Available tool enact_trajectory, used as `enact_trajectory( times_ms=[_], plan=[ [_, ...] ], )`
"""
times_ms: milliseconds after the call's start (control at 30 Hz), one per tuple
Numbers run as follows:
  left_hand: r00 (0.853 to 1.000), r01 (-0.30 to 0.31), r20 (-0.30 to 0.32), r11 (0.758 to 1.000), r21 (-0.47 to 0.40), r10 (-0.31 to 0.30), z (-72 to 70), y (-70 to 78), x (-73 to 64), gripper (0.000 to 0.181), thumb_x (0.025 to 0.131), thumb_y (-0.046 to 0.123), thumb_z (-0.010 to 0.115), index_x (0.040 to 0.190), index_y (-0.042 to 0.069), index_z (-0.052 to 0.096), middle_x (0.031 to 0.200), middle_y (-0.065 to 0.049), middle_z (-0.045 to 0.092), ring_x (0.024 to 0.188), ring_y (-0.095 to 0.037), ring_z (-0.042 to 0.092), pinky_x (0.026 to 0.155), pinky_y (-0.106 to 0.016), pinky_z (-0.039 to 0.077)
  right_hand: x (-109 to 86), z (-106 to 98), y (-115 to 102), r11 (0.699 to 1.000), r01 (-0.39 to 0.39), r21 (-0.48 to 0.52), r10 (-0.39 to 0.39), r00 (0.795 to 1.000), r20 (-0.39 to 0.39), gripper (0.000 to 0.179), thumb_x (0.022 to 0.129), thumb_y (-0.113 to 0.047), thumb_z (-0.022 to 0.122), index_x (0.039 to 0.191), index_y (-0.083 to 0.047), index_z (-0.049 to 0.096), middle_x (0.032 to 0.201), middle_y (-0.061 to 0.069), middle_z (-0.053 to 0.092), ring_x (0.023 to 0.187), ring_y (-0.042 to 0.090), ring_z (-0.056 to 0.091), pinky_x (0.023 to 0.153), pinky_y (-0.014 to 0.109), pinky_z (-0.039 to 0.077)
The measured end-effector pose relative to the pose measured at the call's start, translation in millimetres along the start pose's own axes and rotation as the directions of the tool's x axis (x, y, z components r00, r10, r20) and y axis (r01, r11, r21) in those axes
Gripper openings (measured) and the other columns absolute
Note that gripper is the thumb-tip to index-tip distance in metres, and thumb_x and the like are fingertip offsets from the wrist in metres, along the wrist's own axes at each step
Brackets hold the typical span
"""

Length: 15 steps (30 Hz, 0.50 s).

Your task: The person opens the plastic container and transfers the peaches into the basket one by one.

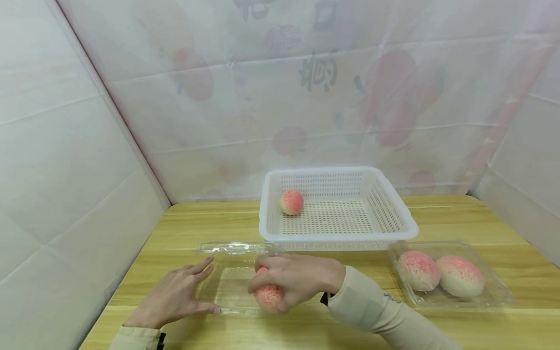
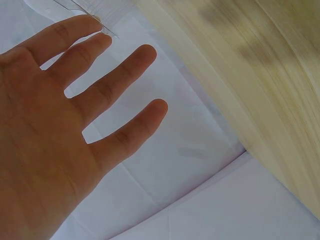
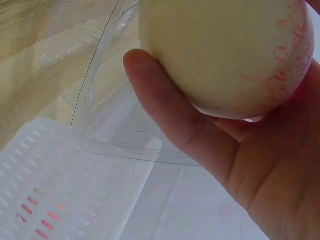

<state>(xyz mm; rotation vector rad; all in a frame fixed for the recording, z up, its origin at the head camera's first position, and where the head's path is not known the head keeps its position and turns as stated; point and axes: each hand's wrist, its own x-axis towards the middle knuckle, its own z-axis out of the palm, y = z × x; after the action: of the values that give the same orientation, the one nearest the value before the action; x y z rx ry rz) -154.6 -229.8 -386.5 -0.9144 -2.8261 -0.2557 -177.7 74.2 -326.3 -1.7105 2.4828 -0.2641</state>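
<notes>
A pink-and-cream peach [image 1: 269, 295] is gripped by my right hand [image 1: 302, 278] over the right part of a clear plastic clamshell box [image 1: 238, 287]. In the right wrist view the peach [image 3: 220, 55] shows its pale side, with a finger [image 3: 165, 105] curved along it and the box's clear wall behind. My left hand [image 1: 175, 295] is at the box's left side, its fingers spread and holding nothing. The left wrist view shows the palm [image 2: 45, 120] with fingers apart; one or two fingertips are close to a clear plastic edge, and contact cannot be told.
Behind the box stands a white perforated basket [image 1: 339, 238] with one peach [image 1: 291, 202] at its left. To the right, another clear box [image 1: 490, 291] holds two peaches [image 1: 419, 271]. White printed cloth [image 1: 245, 112] walls the wooden table [image 1: 210, 218] at the back and sides.
</notes>
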Motion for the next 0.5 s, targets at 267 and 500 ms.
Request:
enact_trajectory(
  times_ms=[267,500],
  plan=[
    [1.0,-0.003,0.002,1.0,-0.006,0.003,-0.3,-0.6,0.4,0.099,0.074,0.077,0.067,0.126,-0.008,0.067,0.144,-0.018,0.056,0.105,-0.042,0.067,0.081,-0.051,0.058,-4.1,-4.0,3.6,0.996,0.042,0.083,-0.045,0.998,0.034,0.052,0.073,-0.018,0.086,0.121,-0.024,0.066,0.115,-0.001,0.056,0.099,0.004,0.051,0.079,0.014,0.044],
    [1.0,0.001,-0.002,1.0,0.005,-0.001,-0.3,0.0,0.2,0.099,0.074,0.076,0.069,0.126,-0.007,0.067,0.143,-0.017,0.057,0.106,-0.042,0.067,0.081,-0.052,0.058,-8.9,-7.8,7.8,0.992,0.055,0.112,-0.061,0.997,0.053,0.049,0.071,-0.019,0.085,0.117,-0.023,0.068,0.11,-0.005,0.056,0.097,0.002,0.049,0.079,0.012,0.043]
  ],
)
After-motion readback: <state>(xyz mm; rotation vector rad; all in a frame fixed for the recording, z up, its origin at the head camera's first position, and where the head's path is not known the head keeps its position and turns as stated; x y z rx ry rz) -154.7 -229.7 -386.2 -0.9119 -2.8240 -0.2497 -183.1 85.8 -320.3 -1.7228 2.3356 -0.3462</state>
